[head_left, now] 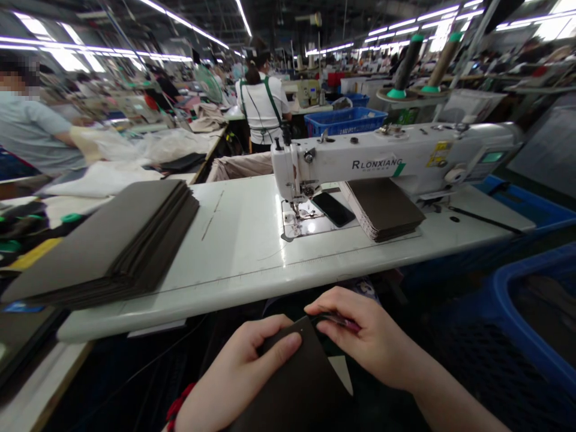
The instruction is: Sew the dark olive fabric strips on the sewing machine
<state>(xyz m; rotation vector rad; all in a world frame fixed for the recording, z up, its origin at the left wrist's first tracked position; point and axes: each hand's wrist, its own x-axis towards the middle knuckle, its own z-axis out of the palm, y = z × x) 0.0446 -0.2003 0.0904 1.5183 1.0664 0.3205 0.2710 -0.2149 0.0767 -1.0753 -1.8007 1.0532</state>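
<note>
In the head view my left hand point(252, 366) grips a dark brown fabric panel point(306, 384) near its top corner, thumb on the front face. My right hand point(364, 336) is closed round small thread snips point(337, 320), mostly covered by the fingers, with a pinkish part showing. Their tip is at the panel's corner. Behind the panel a pale triangular piece point(342, 373) sticks out. Both hands are in front of the table edge, below the white sewing machine point(360, 159).
On the white sewing table point(234, 240) lie a tall stack of brown panels point(108, 234) at left, a smaller stack point(387, 207) and a phone point(333, 209) by the needle. A blue basket point(508, 324) stands at right. Co-workers point(263, 99) are farther back.
</note>
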